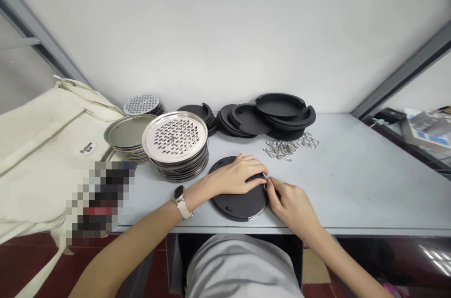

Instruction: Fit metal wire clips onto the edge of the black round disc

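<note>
A black round plate (239, 204) lies flat near the front edge of the table, with a thin shiny metal rim showing at its lower right. My left hand (239, 176) rests across it, fingers bent over the far right part, thumb and forefinger closed at the right edge. There my right hand (291, 202) pinches a small metal clip (265, 180), mostly hidden by the fingertips of both hands. Behind my right hand is a loose pile of similar wire clips (282, 148). To the left of the black plate stands a stack of round metal grater plates (176, 141).
Black round covers (282, 105) are piled along the wall. Plain metal discs (128, 131) and another grater stack (141, 104) stand at left. A cream cloth bag (45, 148) hangs over the left side. Metal posts frame the table (352, 185); boxes lie beyond at right.
</note>
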`<state>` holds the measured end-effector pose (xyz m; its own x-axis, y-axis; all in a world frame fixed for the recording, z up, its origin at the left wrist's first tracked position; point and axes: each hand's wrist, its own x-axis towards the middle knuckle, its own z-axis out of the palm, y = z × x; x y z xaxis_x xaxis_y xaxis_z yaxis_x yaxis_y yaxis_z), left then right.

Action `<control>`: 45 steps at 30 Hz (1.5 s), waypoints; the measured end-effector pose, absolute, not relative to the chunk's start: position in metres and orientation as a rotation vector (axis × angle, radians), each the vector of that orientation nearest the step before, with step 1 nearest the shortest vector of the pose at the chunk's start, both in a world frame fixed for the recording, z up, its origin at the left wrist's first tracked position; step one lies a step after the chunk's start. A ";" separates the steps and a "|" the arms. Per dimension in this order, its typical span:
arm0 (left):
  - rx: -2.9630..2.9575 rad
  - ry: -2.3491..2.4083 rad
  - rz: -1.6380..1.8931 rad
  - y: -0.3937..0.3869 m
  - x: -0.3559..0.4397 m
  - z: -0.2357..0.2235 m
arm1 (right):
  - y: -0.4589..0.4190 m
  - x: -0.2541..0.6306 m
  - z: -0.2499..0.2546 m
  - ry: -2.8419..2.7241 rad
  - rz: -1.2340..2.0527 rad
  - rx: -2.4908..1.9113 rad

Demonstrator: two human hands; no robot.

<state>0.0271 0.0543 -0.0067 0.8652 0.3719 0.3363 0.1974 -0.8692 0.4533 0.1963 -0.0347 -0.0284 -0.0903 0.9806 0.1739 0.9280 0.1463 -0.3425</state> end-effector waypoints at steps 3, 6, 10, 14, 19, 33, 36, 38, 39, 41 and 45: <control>2.624 0.425 0.587 0.054 0.027 -0.006 | -0.033 0.201 -0.025 -2.072 0.327 -1.807; 2.616 0.425 0.593 0.053 0.026 -0.005 | -0.030 0.208 -0.022 -2.087 0.487 -1.740; 2.617 0.413 0.605 0.053 0.026 -0.006 | -0.028 0.212 -0.021 -2.080 0.556 -1.712; 2.607 0.415 0.603 0.053 0.026 -0.007 | -0.028 0.212 -0.021 -2.087 0.578 -1.703; 2.614 0.398 0.596 0.054 0.026 -0.006 | -0.028 0.212 -0.018 -2.078 0.612 -1.706; 2.597 0.381 0.593 0.055 0.025 -0.008 | -0.025 0.218 -0.015 -2.090 0.706 -1.647; 2.597 0.377 0.592 0.054 0.025 -0.007 | -0.024 0.219 -0.015 -2.091 0.714 -1.635; 2.601 0.375 0.584 0.054 0.025 -0.006 | -0.024 0.219 -0.015 -2.096 0.718 -1.619; 2.603 0.377 0.579 0.054 0.025 -0.005 | -0.024 0.220 -0.015 -2.099 0.718 -1.608; 2.604 0.384 0.570 0.054 0.025 -0.006 | -0.023 0.221 -0.014 -2.104 0.714 -1.589; 2.597 0.399 0.571 0.054 0.025 -0.007 | -0.022 0.222 -0.013 -2.112 0.725 -1.572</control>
